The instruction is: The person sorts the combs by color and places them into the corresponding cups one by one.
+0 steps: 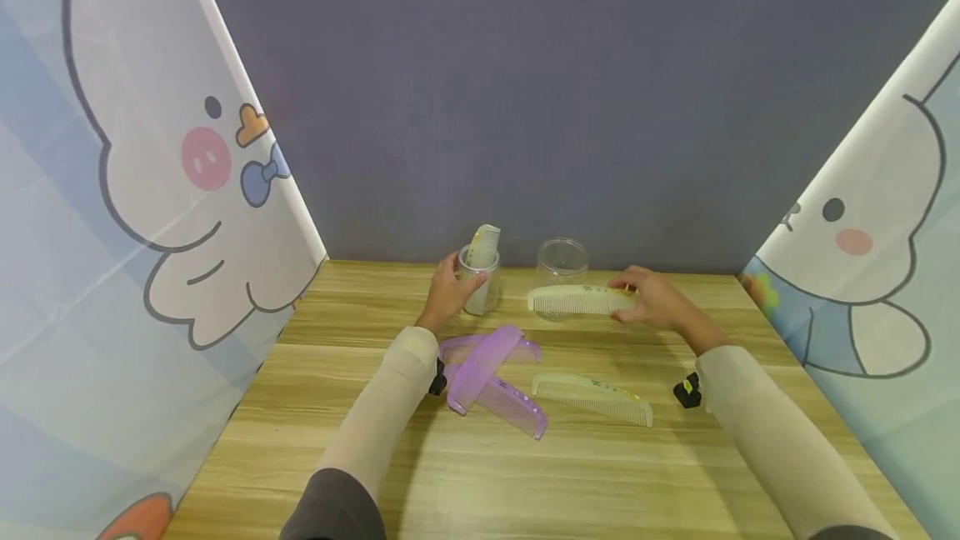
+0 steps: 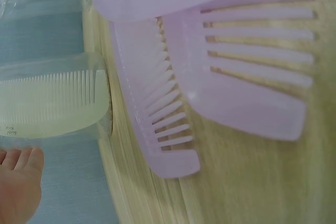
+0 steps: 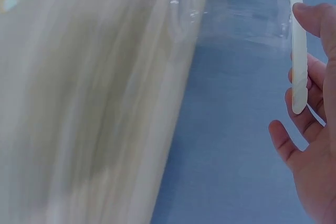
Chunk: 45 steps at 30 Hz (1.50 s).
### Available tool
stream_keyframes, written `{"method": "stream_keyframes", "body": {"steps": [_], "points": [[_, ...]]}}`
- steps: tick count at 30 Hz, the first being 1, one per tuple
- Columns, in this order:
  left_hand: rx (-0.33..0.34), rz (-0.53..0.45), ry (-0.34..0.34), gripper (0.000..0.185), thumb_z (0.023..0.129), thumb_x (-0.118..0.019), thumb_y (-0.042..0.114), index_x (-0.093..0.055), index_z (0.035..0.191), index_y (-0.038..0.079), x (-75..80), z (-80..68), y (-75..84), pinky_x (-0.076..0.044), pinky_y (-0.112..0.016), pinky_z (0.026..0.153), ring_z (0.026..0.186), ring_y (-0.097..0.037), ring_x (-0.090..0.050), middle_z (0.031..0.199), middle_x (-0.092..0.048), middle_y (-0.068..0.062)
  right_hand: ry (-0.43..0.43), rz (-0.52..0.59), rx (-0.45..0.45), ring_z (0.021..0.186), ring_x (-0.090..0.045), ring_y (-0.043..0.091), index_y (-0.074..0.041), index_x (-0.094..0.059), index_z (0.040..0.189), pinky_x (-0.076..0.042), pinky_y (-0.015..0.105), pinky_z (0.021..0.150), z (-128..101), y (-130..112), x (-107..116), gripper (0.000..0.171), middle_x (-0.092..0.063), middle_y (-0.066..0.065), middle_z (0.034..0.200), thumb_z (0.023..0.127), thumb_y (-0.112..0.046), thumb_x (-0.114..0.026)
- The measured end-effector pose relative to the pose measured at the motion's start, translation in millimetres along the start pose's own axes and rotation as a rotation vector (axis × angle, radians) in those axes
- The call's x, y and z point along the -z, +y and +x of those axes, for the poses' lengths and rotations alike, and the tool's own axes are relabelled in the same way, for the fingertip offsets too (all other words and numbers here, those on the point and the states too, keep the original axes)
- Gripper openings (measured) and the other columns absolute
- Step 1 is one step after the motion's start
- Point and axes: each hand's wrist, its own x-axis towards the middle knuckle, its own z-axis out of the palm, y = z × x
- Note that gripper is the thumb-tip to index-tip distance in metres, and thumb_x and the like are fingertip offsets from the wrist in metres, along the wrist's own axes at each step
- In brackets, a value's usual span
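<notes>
One comb in hand, one cup steadied

The right hand [image 1: 654, 300] pinches a cream comb [image 1: 577, 300] by its end, held level just before the empty clear cup [image 1: 562, 260]; the left hand [image 1: 448, 294] wraps the other cup [image 1: 480, 283], bracing it upright with a cream comb standing inside. Purple combs [image 1: 491, 377] lie near that wrist.

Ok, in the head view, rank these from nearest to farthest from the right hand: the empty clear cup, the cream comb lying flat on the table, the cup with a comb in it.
1. Empty clear cup: just behind the right hand, to its left.
2. Cream comb lying flat: nearer the camera, below that hand.
3. Cup holding a comb: far left, gripped by the left hand.
</notes>
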Motion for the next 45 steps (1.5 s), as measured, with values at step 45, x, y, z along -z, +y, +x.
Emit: {"method": "stream_keyframes", "body": {"steps": [45], "points": [[0.006,0.025,0.001,0.077,0.093,-0.074,0.040,-0.038,0.152,0.004,-0.1,-1.0,1.1,-0.048,-0.046,0.110,0.134,-0.032,-0.050,0.144,-0.048,-0.016,0.048,-0.259,-0.080,0.123,-0.055,0.036,-0.008,-0.062,0.137,-0.046,0.057,0.094,112,-90,3,0.064,-0.057,0.015,0.135,0.084,-0.037,-0.080]]}}
